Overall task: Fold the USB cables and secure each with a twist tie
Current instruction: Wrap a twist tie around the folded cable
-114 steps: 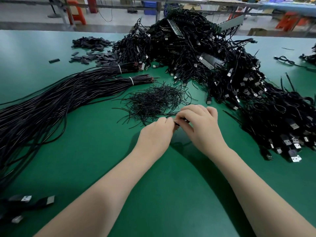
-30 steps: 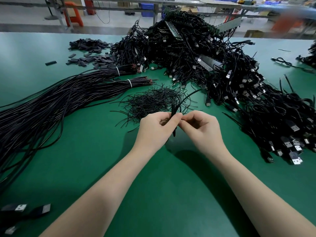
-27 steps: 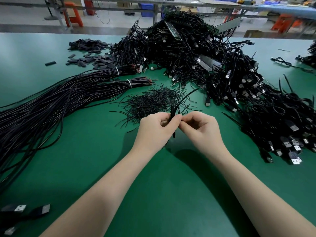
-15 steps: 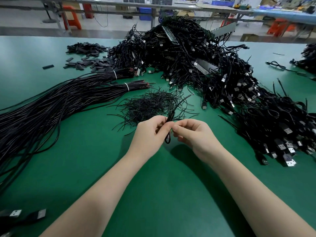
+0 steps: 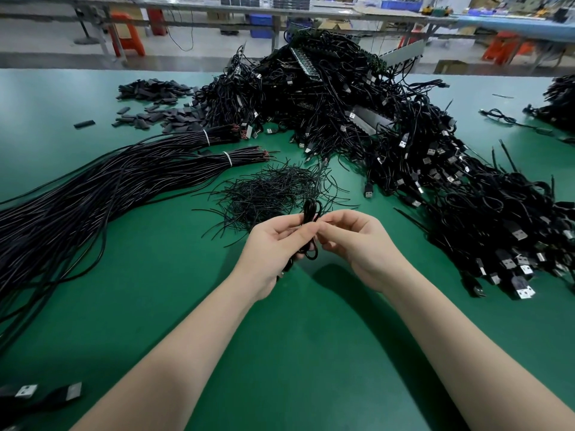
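Cable (image 5: 311,227) had turned upright between your hands, loops showing above and below; left hand (image 5: 273,244) gripped it, right hand (image 5: 357,241) fingers pinched its middle, tying likely underway.

No legible text, label, brand, number or sign is shown. The metal faces of the black USB plugs (image 5: 519,235) heaped at the right, and the stacked items on the far grey benches (image 5: 267,0), are too small and blurred to be read.
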### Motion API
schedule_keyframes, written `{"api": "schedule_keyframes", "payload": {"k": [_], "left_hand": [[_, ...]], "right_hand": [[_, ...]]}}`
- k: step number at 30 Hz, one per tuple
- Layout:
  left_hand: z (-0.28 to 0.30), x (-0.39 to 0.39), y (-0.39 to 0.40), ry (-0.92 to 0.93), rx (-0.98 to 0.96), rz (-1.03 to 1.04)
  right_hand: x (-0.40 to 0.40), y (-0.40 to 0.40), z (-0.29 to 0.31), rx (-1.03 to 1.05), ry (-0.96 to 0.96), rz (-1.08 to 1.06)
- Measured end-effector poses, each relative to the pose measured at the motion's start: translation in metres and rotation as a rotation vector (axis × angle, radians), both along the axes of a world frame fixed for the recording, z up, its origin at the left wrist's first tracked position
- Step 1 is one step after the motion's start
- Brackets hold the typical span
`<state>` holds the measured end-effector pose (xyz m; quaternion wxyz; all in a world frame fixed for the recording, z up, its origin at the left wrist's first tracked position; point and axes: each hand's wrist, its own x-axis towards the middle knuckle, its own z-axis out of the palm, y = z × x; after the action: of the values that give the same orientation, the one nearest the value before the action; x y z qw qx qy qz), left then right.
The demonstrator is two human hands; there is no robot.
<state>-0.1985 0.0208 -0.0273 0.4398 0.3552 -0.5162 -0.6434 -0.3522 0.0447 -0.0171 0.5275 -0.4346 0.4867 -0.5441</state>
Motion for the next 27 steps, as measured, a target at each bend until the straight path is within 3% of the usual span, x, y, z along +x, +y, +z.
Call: {"api": "schedule_keyframes", "payload": {"k": [8,27], "left_hand": [[0.006,0.014,-0.007,0.132,0.191,-0.262],[0.0,0.01,-0.009,0.14,0.201,-0.189]], "right_hand": [[0.006,0.001,0.0,0.01,-0.143,0.117],[0.003,0.004,0.003,0.112,-0.112,0.127]]}}
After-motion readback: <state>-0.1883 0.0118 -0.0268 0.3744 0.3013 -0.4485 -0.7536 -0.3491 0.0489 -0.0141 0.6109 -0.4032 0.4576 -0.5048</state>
